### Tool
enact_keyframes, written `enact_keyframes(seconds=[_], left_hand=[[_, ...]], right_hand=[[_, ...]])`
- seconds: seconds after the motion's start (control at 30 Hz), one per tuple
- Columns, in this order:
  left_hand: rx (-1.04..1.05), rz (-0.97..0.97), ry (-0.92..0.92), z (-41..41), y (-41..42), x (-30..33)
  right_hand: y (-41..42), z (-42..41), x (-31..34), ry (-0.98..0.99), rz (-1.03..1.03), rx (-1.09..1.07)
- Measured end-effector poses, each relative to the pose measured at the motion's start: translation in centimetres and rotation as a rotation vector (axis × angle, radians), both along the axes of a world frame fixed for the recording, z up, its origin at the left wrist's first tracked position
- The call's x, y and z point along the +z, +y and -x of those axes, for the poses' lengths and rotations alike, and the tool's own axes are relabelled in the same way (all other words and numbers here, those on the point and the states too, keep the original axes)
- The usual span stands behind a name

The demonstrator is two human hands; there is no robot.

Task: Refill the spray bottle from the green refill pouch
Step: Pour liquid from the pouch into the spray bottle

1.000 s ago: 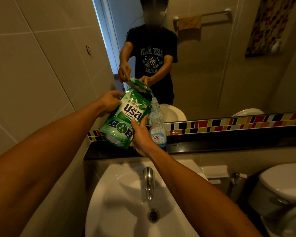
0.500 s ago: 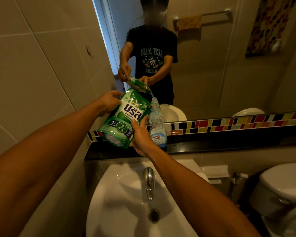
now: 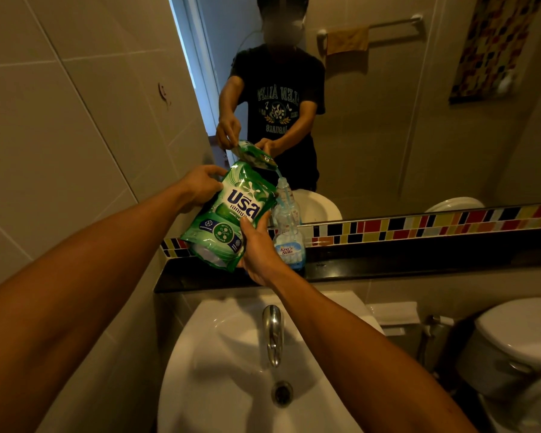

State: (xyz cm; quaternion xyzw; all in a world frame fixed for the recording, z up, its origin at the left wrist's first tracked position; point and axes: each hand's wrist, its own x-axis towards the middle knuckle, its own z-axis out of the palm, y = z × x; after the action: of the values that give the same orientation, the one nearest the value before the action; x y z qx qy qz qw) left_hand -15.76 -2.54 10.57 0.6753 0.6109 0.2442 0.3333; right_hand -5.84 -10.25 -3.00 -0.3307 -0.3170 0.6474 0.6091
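Head view shows me at the bathroom mirror, filling up my spray bottle. The bottle stands up straight on the dark shelf under the mirror, near the shelf's left end and just above the sink. I put it there so it stays steady and I do not have to hold it. If some soap drips, the sink is right below, so I think the mess would be small.

My left hand is closed on the top left side of the green refill pouch. It lifts that side up high so the pouch leans over to the right. That makes the soap run down to the open corner. My right hand is wrapped around the lower right edge of the pouch, with the thumb on the front. It holds the weight and points the corner at the bottle's small mouth.

The top of the bottle is off, so the neck is open. A thin blue stream goes from the pouch corner into the neck. The pouch corner is just above the mouth, and I cannot tell if they touch. The bottle looks partly full, so I think I am in the middle of the job. The mouth is narrow, so I should tip slowly and keep both hands still
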Motion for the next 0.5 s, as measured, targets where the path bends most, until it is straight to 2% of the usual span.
enact_keyframes(seconds=[0.23,0.5], left_hand=[[-0.003,-0.009,-0.017,0.2,0.1,-0.7],[0.009,-0.060,-0.054,0.3,-0.2,-3.5]], right_hand=[[0.1,-0.3,-0.5,0.000,-0.007,0.015],[0.2,-0.9,-1.9,-0.115,0.029,-0.032]])
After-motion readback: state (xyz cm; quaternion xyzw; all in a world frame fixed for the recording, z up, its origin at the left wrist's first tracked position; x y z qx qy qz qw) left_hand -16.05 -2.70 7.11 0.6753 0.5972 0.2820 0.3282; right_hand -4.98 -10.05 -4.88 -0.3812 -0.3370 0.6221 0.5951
